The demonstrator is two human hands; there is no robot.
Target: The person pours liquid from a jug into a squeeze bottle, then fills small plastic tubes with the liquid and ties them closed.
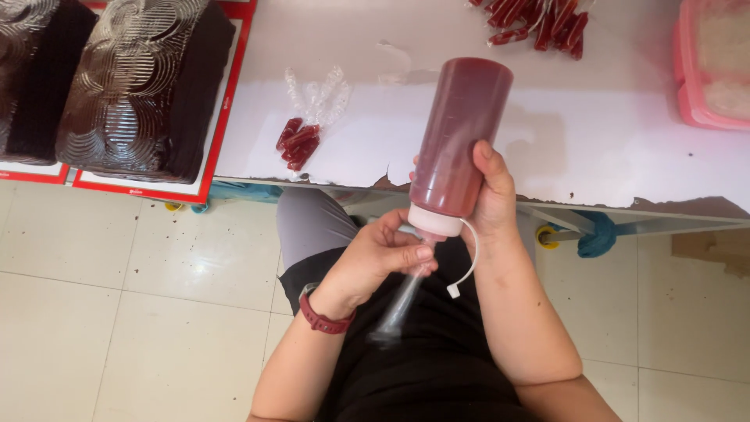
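While your right hand (491,195) wraps its fingers closed around the red-filled plastic squeeze bottle (457,141), held upside down over your lap, your left hand (383,254) pinches a thin clear plastic tube bag (402,301) at the bottle's white nozzle (433,227), fingers closed on it. A white cap (453,291) dangles on its strap. Just beyond the bottle runs the chipped edge of the white table (625,148); filled red tubes (297,142) lie near that edge, well apart from your hands. Open tiled floor (141,312) lies to your left.
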